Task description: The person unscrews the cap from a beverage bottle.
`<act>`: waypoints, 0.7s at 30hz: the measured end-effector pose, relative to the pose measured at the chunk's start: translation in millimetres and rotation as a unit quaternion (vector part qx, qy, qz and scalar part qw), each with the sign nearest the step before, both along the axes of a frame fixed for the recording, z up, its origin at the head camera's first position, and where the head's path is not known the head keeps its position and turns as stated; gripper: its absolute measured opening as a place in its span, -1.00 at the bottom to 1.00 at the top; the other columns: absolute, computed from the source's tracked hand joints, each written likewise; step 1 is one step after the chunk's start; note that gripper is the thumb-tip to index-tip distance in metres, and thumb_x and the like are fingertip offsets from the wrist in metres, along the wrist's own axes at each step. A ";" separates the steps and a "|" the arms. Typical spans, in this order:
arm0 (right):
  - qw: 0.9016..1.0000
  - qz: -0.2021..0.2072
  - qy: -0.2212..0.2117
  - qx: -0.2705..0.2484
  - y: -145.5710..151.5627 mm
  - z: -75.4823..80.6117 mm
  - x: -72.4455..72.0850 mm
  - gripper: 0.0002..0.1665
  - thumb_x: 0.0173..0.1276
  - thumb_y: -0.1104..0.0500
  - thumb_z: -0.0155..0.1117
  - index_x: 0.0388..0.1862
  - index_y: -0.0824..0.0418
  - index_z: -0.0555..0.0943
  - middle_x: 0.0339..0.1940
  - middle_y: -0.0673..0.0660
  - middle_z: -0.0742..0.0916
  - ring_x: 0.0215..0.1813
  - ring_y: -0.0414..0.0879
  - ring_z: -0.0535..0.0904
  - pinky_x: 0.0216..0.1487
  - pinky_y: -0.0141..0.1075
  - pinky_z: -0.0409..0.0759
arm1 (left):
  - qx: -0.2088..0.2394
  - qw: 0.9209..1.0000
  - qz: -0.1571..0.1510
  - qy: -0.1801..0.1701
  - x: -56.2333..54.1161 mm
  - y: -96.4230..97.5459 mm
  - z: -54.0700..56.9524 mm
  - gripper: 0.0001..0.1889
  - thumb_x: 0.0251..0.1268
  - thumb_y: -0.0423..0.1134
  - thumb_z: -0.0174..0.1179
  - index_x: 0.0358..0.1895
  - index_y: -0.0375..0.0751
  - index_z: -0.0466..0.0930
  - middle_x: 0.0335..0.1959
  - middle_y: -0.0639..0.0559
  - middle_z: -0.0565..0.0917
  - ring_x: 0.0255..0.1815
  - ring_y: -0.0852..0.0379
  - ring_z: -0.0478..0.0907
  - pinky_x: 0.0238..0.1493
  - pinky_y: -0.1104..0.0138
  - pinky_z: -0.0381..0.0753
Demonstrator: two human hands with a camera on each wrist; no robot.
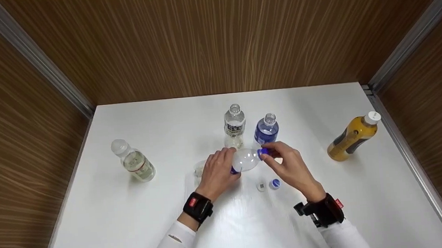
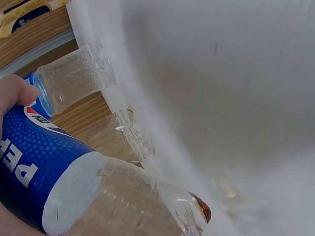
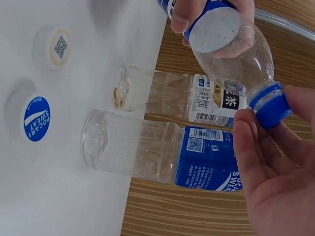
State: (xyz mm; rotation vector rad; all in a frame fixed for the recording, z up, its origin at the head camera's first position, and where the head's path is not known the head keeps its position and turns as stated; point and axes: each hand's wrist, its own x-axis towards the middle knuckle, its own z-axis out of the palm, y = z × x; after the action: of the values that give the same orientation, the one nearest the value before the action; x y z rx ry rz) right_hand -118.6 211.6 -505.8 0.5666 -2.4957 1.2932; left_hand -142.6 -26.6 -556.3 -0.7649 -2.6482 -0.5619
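My left hand grips a clear plastic Pepsi bottle round its blue label. The bottle lies tilted on its side, its neck toward the right, with a little brown liquid at its base in the left wrist view. Thumb and fingers of my right hand pinch the blue bottle cap at the neck. Whether its thread is loose cannot be seen. Just behind stand two uncapped bottles: a Pocari Sweat bottle with a blue label and a clear tea bottle with a white label.
A white cap and a Pocari Sweat cap lie on the white table before the hands. At the left stands a capped bottle of pale liquid, at the right a white-capped amber bottle. Wood-grain panels enclose the table.
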 end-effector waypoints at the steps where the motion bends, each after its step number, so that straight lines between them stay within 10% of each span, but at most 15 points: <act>1: 1.000 0.006 0.005 -0.002 0.5 -0.5 0.1 -0.67 0.39 0.26 0.44 0.09 0.35 0.67 -0.12 0.10 0.76 -0.16 -0.10 0.73 -0.11 -0.21 0.73 | 0.002 1.000 0.000 -0.004 0.1 -0.1 0.0 -0.22 -0.10 -0.07 0.65 0.22 -0.23 0.48 0.04 -0.14 0.66 -0.03 -0.07 0.63 0.03 0.11 0.62; 21: 0.998 0.048 0.006 -0.051 11.0 -1.6 2.5 -0.56 0.38 0.40 0.39 0.22 0.40 0.58 0.04 0.17 0.71 0.03 0.08 0.73 0.02 -0.09 0.73 | 0.037 0.998 0.001 -0.045 0.5 -1.9 1.5 -0.25 -0.07 -0.13 0.63 0.23 -0.24 0.48 0.05 -0.11 0.67 -0.01 -0.05 0.64 0.03 0.12 0.63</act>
State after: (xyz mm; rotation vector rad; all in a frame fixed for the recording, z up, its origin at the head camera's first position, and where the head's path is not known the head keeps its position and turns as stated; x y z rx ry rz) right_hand -116.1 222.6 -507.4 0.6749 -2.4042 1.4376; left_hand -142.1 -28.5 -554.9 -0.7315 -2.6930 -0.7058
